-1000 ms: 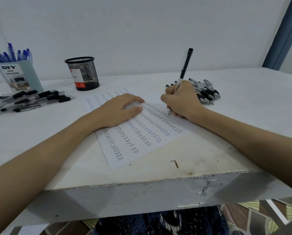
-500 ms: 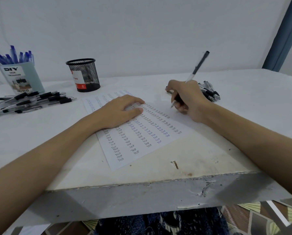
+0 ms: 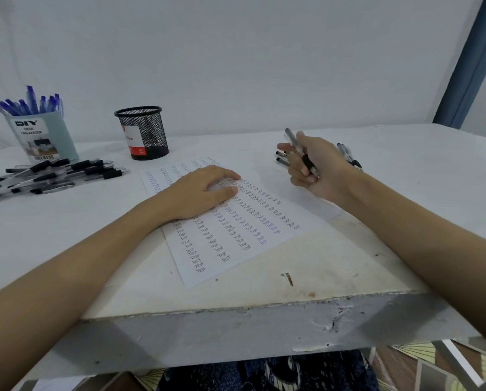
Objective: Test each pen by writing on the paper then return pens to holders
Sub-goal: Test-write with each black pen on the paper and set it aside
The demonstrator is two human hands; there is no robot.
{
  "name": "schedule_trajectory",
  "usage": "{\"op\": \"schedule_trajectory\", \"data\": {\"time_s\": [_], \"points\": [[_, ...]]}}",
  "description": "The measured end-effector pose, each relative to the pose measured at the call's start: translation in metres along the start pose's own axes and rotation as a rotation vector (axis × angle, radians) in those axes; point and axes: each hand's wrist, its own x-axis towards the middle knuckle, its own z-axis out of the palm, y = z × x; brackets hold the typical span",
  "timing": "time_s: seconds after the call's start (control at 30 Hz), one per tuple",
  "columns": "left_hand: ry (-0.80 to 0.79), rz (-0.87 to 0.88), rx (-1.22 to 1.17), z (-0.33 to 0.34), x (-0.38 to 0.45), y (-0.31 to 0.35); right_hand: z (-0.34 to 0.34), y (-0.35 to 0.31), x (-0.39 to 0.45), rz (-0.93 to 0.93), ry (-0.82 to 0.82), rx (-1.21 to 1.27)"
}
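A white sheet of paper (image 3: 236, 238), covered with columns of the handwritten word "Test", lies slanted on the table. My left hand (image 3: 202, 190) rests flat on its upper part. My right hand (image 3: 318, 167) is lifted off the sheet to the right, palm turned up, fingers curled round a black pen (image 3: 302, 155) with a clear barrel. Behind that hand lies a small pile of black pens (image 3: 349, 158), partly hidden. A second pile of black pens (image 3: 55, 174) lies at the left. A black mesh holder (image 3: 143, 132) stands at the back.
A pale blue desk organizer (image 3: 42, 136) full of blue pens (image 3: 27, 104) stands at the far left. The white table's chipped front edge (image 3: 236, 331) runs near me. A small rusty mark (image 3: 288, 278) sits below the paper. A blue curtain (image 3: 467, 60) hangs at the right.
My right hand stopped writing, lifted from the paper's edge and turned palm up, swinging the pen from upright to lying across the fingers. My left hand stayed on the sheet.
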Motion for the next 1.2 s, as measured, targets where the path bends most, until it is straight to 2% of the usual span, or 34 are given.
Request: {"op": "schedule_trajectory", "data": {"time_s": [0.1,0.2,0.33,0.4,0.5,0.57,0.8,1.03,1.2], "points": [[-0.003,-0.005,0.001,0.000,0.000,0.000,-0.004,0.000,0.000,0.007,0.042,0.020],[0.000,-0.006,-0.003,0.000,0.000,0.000,-0.007,-0.004,0.003,-0.045,0.145,-0.078],[0.000,-0.003,0.003,0.000,0.001,-0.001,-0.023,-0.018,0.013,-0.315,0.386,-0.374],[0.003,-0.004,0.000,0.000,0.001,-0.002,-0.039,-0.022,0.019,-0.415,0.452,-0.611],[0.001,-0.001,0.003,0.000,0.001,-0.002,-0.056,-0.015,0.025,-0.387,0.445,-1.089],[0.000,0.002,0.005,0.001,0.002,-0.002,-0.056,-0.012,0.026,-0.353,0.437,-1.211],[0.006,0.019,-0.014,0.001,0.002,-0.004,-0.053,-0.009,0.027,-0.341,0.464,-1.283],[0.080,0.044,-0.003,-0.007,-0.006,-0.003,-0.045,-0.017,0.021,-0.452,0.555,-1.216],[0.122,-0.040,0.040,-0.039,-0.033,-0.020,0.004,-0.037,0.007,-0.603,0.418,-1.225]]}}
